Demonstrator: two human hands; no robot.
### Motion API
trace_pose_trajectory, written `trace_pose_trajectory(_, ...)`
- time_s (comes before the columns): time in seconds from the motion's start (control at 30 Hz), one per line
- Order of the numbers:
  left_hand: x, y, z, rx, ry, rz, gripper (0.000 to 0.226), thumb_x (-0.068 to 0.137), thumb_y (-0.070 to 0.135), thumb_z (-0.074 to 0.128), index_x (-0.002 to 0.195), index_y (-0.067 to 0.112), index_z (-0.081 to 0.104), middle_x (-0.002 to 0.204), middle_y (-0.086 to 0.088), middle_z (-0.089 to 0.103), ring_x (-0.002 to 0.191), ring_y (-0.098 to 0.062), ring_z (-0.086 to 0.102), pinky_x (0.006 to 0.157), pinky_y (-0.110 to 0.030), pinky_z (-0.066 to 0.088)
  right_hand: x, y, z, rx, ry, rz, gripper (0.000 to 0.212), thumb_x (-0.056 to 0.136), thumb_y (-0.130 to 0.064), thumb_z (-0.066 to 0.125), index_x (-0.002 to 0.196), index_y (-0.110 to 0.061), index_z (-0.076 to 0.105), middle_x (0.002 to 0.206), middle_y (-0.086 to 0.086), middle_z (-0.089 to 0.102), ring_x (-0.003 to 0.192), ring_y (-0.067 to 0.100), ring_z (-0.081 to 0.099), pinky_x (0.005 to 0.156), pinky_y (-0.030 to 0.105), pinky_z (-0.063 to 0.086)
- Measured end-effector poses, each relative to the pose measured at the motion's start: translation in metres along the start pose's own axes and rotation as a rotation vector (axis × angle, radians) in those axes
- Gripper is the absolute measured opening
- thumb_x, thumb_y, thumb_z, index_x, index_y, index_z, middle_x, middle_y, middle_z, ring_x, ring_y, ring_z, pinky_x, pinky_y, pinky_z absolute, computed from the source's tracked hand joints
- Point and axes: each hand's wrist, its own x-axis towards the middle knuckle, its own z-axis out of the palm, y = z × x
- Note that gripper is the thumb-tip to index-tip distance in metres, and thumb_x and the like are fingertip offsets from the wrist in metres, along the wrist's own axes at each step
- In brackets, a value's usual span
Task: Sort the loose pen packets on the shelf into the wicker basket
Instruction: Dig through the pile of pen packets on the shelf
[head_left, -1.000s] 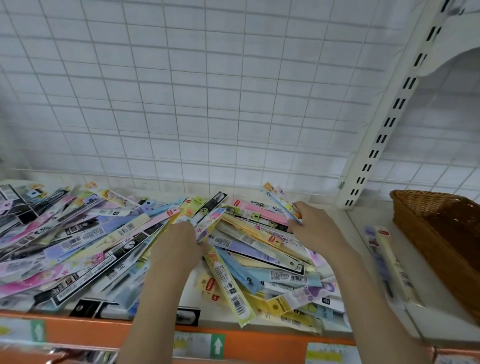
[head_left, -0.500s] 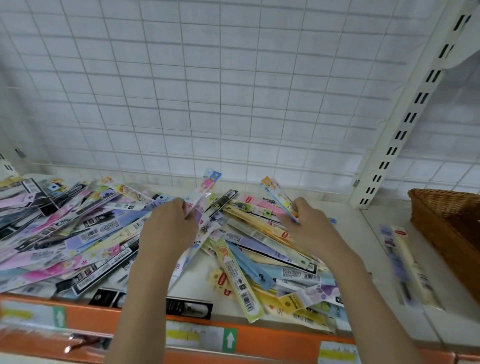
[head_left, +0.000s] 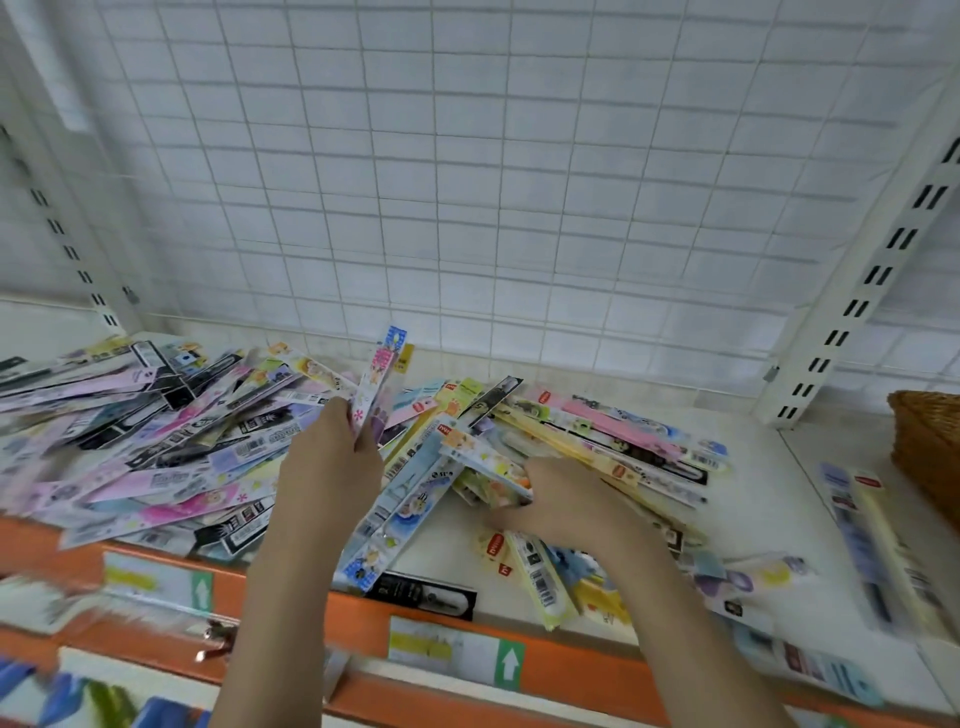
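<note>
A long pink-and-white flowered pen packet (head_left: 376, 382) has been lifted upright by the left hand (head_left: 332, 462), pinched there, since a second ago. A yellow-and-orange packet (head_left: 488, 465) is gripped by the right hand (head_left: 563, 506). The brown wicker basket (head_left: 930, 452) (still unfed) stands far right of both hands.

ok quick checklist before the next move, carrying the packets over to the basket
1. Left hand grips packets: ok, it holds a long packet tilted up off the pile.
2. Right hand has a packet: ok, fingers curl on a white and orange packet.
3. Wicker basket in view: ok, at the far right on the shelf.
4. Basket has room: cannot tell, only its edge shows.
5. Path to the basket: not ok, loose packets lie beside it.
</note>
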Motion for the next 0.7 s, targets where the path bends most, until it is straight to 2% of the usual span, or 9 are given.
trace_pose_trajectory(0.07,-0.003,-0.003,-0.001,0.014,0.018,0.013,0.036,0.097,0.017,0.042,0.064,0.018,0.028,0.058,-0.004,0.040,0.051,-0.020,0.039,0.046,-0.030,0.022,-0.001,0.000,-0.004,0.014,-0.006,0.008,0.044,0.085,-0.050,0.057,0.067,-0.016,0.038,0.061,-0.002,0.034,0.051,0.014,0.031,0.047,0.026,0.023)
trace_pose_trajectory(0.13,-0.005,-0.005,0.000,0.021,0.010,0.030,0.036,0.097,0.020,0.043,0.064,0.017,0.029,0.056,-0.004,0.039,0.049,-0.018,0.036,0.045,-0.030,0.020,-0.003,0.004,-0.006,0.054,0.009,0.020,0.041,0.088,-0.040,0.056,0.064,-0.016,0.033,0.060,-0.001,0.031,0.050,0.014,0.028,0.047,0.027,0.021)
trace_pose_trajectory(0.27,-0.007,-0.009,0.004,0.025,-0.034,0.014,0.044,0.089,0.047,0.050,0.070,0.010,0.038,0.057,-0.002,0.039,0.052,-0.021,0.038,0.047,-0.030,0.026,-0.009,0.014,-0.012,0.071,0.056,0.070,0.035,0.088,-0.028,0.052,0.064,-0.015,0.031,0.060,-0.001,0.029,0.051,0.014,0.027,0.049,0.027,0.021)
trace_pose_trajectory(0.43,-0.007,-0.010,0.012,0.157,-0.128,0.037,0.051,0.081,0.041,0.066,0.061,0.015,0.027,0.057,-0.001,0.030,0.051,-0.017,0.028,0.049,-0.029,0.021,-0.018,0.033,-0.023,0.143,0.183,0.168,0.035,0.092,-0.031,0.050,0.067,-0.018,0.031,0.064,-0.002,0.034,0.055,0.013,0.033,0.051,0.027,0.024)
trace_pose_trajectory(0.5,-0.007,-0.010,0.017,0.199,-0.176,0.034,0.049,0.080,0.040,0.067,0.062,0.014,0.030,0.058,-0.001,0.033,0.052,-0.017,0.033,0.048,-0.029,0.024,-0.018,0.041,-0.024,0.162,0.243,0.188,0.034,0.093,-0.030,0.049,0.066,-0.017,0.032,0.063,-0.001,0.035,0.055,0.015,0.035,0.053,0.029,0.026)
trace_pose_trajectory(0.57,-0.008,-0.010,0.024,0.240,-0.214,0.032,0.042,0.079,0.042,0.067,0.067,0.015,0.037,0.064,-0.001,0.043,0.062,-0.021,0.044,0.053,-0.030,0.033,-0.019,0.046,-0.022,0.208,0.305,0.193,0.036,0.093,-0.032,0.049,0.065,-0.018,0.033,0.059,-0.001,0.037,0.053,0.015,0.037,0.052,0.029,0.027)
trace_pose_trajectory(0.7,-0.013,-0.008,0.033,0.291,-0.259,0.027,0.042,0.077,0.042,0.069,0.072,0.017,0.035,0.070,0.002,0.044,0.071,-0.022,0.045,0.056,-0.028,0.031,-0.023,0.051,-0.018,0.246,0.355,0.214,0.038,0.087,-0.049,0.055,0.068,-0.019,0.041,0.061,-0.004,0.044,0.057,0.013,0.044,0.053,0.029,0.032)
